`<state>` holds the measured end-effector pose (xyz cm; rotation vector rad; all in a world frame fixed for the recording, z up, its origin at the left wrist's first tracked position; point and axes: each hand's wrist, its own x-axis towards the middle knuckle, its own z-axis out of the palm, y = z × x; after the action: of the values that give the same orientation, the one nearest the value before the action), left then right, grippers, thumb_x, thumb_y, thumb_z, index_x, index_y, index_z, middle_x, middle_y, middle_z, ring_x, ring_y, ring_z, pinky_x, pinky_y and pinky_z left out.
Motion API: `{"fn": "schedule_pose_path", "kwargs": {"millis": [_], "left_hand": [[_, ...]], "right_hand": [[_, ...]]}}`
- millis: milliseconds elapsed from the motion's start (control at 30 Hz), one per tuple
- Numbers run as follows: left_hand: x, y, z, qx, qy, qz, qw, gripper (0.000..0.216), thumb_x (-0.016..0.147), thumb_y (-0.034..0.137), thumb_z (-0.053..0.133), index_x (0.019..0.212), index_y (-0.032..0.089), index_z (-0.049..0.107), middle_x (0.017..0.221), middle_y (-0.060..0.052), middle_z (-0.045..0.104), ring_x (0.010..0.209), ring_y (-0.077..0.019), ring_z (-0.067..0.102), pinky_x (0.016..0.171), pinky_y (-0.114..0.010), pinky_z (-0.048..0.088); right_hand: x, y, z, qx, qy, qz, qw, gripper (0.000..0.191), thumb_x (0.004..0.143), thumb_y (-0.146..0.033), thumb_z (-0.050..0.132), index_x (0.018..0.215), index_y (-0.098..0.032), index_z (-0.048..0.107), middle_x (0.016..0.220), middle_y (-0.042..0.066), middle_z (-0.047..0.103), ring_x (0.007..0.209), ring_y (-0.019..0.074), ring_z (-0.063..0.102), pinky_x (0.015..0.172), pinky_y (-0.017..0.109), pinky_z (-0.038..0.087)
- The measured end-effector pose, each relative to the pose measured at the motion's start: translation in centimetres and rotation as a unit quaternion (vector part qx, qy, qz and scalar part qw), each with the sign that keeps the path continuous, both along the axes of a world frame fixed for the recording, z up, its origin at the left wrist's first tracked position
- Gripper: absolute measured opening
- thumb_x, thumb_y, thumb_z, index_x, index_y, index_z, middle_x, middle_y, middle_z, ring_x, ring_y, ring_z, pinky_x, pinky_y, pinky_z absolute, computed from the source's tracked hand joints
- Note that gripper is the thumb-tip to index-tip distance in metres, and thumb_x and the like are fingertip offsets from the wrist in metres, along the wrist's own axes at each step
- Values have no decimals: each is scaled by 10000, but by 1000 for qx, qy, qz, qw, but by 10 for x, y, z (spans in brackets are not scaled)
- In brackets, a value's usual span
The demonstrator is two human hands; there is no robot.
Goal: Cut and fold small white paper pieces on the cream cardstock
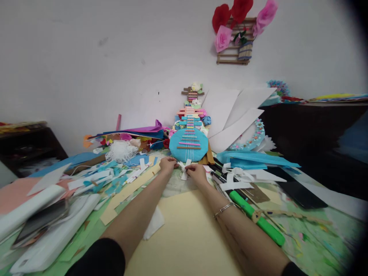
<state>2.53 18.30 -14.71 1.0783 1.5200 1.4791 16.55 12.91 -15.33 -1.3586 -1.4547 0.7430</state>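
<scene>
Fingers of my left hand (168,165) are pinched at the left end of some white paper strips (184,174). From the other side, my right hand (197,174) pinches the same strips, which cross each other between the two hands. Just beyond stands a blue paper lute (188,147), upright, with white strings and coloured bars across its round body. More small paper lutes in pink and brown show behind its neck. Below my hands lies a large cream paper sheet (184,234), with a crumpled white tissue (154,223) at its left edge.
On the left are a ball of white string (122,151), blue paper scraps, a phone (41,222) and a white board-like object. To the right lie a green cutter-like tool (257,217), a black flat panel (301,191), white paper strips and pens. Large white sheets (230,122) lean on the wall.
</scene>
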Motion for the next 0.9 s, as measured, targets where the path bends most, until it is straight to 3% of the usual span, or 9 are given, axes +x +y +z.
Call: {"fn": "schedule_pose_path", "kwargs": {"millis": [200, 500, 600, 767, 900], "left_hand": [[-3, 7, 3, -19, 49, -28, 998, 123, 524, 32, 651, 567, 148, 652, 481, -12, 617, 430, -137, 599, 480, -220, 498], [-4, 12, 7, -66, 56, -43, 995, 114, 575, 49, 666, 665, 119, 658, 494, -29, 623, 444, -127, 585, 463, -213, 488], [-3, 13, 4, -80, 76, -39, 993, 109, 639, 75, 680, 742, 100, 658, 611, -49, 650, 561, -139, 620, 549, -229, 515], [-2, 24, 2, -124, 105, -63, 985, 285, 867, 295, 559, 1098, 128, 568, 1081, -87, 597, 908, -182, 602, 764, -362, 526], [-3, 31, 4, -133, 127, -62, 981, 344, 878, 320, 540, 1171, 140, 526, 1165, -100, 553, 987, -208, 576, 819, -407, 507]], "right_hand": [[2, 3, -1, -17, -8, 4, 1000, 243, 630, -129, 575, 784, -194, 752, 783, 34, 735, 813, 220, 676, 781, 301, 493], [4, 2, 3, -47, -14, -18, 999, 266, 649, -136, 581, 844, -186, 755, 838, 36, 737, 859, 226, 673, 807, 300, 485], [4, 2, 4, -53, -22, -25, 998, 266, 644, -156, 603, 860, -177, 756, 875, 48, 736, 898, 239, 663, 814, 300, 478], [5, 3, 4, -55, -36, -18, 998, 305, 652, -147, 577, 903, -174, 748, 906, 40, 735, 896, 205, 664, 812, 261, 472], [5, 4, 3, -59, -49, -3, 997, 333, 645, -136, 561, 921, -163, 746, 894, 39, 736, 868, 196, 670, 802, 247, 473]]}}
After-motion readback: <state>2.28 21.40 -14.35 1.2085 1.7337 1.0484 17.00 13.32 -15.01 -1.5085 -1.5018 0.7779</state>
